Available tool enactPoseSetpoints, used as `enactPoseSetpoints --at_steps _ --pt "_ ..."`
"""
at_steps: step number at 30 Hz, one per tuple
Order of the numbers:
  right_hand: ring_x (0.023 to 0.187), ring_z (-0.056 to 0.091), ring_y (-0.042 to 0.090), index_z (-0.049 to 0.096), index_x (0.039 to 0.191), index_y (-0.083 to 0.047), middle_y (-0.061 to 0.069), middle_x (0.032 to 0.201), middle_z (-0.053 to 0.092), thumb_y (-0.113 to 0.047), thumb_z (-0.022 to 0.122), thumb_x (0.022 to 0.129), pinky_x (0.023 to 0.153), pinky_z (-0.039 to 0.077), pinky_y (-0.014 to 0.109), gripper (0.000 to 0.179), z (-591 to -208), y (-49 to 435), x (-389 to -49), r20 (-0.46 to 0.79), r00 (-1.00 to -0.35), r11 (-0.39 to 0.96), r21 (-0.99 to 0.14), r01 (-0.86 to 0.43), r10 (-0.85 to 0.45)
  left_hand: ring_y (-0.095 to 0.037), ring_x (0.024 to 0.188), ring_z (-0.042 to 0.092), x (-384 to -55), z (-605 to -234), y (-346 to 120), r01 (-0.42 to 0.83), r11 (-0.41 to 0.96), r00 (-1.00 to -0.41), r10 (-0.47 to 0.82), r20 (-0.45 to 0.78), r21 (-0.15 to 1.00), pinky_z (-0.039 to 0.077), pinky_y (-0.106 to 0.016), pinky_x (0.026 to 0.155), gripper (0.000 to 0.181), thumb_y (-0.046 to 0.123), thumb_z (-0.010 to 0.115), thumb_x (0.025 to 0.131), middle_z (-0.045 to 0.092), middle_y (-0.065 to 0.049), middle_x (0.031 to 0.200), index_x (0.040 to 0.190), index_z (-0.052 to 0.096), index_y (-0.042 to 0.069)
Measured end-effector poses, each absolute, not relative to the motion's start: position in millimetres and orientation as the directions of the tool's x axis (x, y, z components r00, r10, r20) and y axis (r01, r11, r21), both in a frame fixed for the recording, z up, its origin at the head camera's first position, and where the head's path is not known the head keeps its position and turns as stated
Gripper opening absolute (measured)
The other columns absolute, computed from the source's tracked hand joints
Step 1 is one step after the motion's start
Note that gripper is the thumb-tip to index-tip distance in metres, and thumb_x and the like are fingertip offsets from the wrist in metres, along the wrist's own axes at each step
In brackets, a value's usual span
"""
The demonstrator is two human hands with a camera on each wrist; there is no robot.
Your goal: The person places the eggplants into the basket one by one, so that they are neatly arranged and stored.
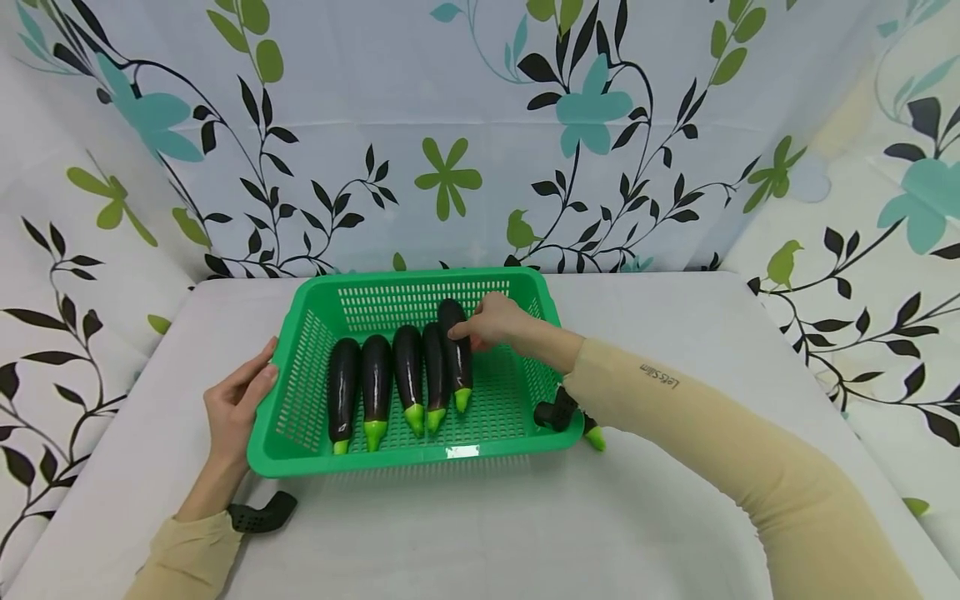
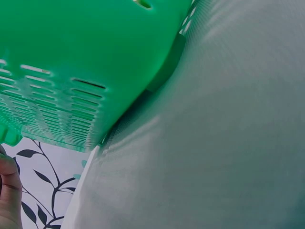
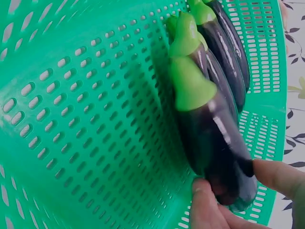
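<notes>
A green plastic basket [image 1: 457, 454] stands on the table, with several dark purple eggplants [image 1: 377, 375] side by side in its left and middle part. At its left rim my left hand [image 1: 238, 400] holds the basket, thumb on the near side. My right hand [image 1: 491, 323] reaches inside over the right wall. It pinches an eggplant [image 3: 214, 138] near its rounded end between thumb and fingers. That eggplant is the rightmost in the row, its green cap pointing toward me, and it overlaps its neighbour. The left wrist view shows mostly the basket's outer wall [image 2: 86, 62].
Just outside the basket's right front corner lies another eggplant [image 1: 595, 435], partly hidden by the right forearm and its black wrist camera [image 1: 555, 412]. A white cloth covers the table [image 1: 450, 533]. Leaf-patterned curtains [image 1: 480, 108] hang behind and on both sides.
</notes>
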State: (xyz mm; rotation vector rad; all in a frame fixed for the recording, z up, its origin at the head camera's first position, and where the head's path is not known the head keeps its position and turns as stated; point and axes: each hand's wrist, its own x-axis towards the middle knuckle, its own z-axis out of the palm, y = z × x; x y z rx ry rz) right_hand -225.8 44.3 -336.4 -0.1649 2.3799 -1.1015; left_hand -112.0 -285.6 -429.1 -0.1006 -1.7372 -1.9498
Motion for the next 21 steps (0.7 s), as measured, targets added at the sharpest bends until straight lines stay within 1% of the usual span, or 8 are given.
enactPoseSetpoints --at_steps 5,9,15,18,21 --pt "0.097 0.07 0.036 0.066 0.085 0.0 0.01 0.071 0.067 -0.025 0.072 0.093 0.096 0.053 0.044 0.027 -342.4 47.5 -226.2 -0.42 -0.853 0.683 -0.722 0.108 -0.31 -0.006 0.105 0.07 -112.6 -429.2 -286.0 0.432 -0.033 -0.857 -0.327 0.399 0.901 0.054 -0.013 0.08 0.035 -0.005 0.057 0.092 0.071 0.002 0.122 0.126 0.06 -0.014" --pt "0.093 0.071 0.033 0.065 0.084 0.0 0.012 0.071 0.067 -0.024 0.072 0.093 0.092 0.054 0.041 0.027 -348.1 48.7 -226.1 -0.442 -0.843 0.717 -0.69 0.101 -0.306 -0.006 0.103 0.07 -112.2 -429.1 -286.8 0.428 -0.022 -0.856 -0.331 0.397 0.904 0.054 -0.012 0.079 0.035 -0.005 0.057 0.092 0.072 0.003 0.122 0.126 0.06 -0.013" --pt "0.086 0.07 0.03 0.06 0.091 -0.002 0.012 0.076 0.066 -0.023 0.072 0.092 0.085 0.056 0.039 0.024 -353.7 50.0 -223.9 -0.457 -0.833 0.723 -0.683 0.105 -0.311 -0.006 0.103 0.07 -112.0 -430.4 -286.5 0.418 -0.028 -0.861 -0.329 0.387 0.908 0.054 -0.013 0.079 0.036 -0.004 0.057 0.092 0.071 0.003 0.122 0.127 0.06 -0.012" --pt "0.085 0.07 0.031 0.064 0.095 0.004 0.013 0.078 0.066 -0.022 0.072 0.093 0.084 0.058 0.041 0.027 -355.0 49.9 -222.2 -0.467 -0.822 0.708 -0.697 0.115 -0.327 -0.006 0.104 0.07 -112.0 -430.9 -286.7 0.427 -0.034 -0.859 -0.326 0.394 0.903 0.054 -0.013 0.079 0.036 -0.004 0.057 0.092 0.071 0.002 0.123 0.127 0.06 -0.013" --pt "0.087 0.07 0.032 0.068 0.099 0.009 0.017 0.084 0.068 -0.021 0.071 0.093 0.084 0.058 0.042 0.031 -356.5 49.7 -221.2 -0.473 -0.813 0.702 -0.702 0.116 -0.339 -0.007 0.104 0.07 -112.0 -431.5 -286.7 0.433 -0.041 -0.858 -0.324 0.398 0.9 0.054 -0.013 0.079 0.036 -0.005 0.057 0.092 0.071 0.002 0.122 0.127 0.06 -0.013"
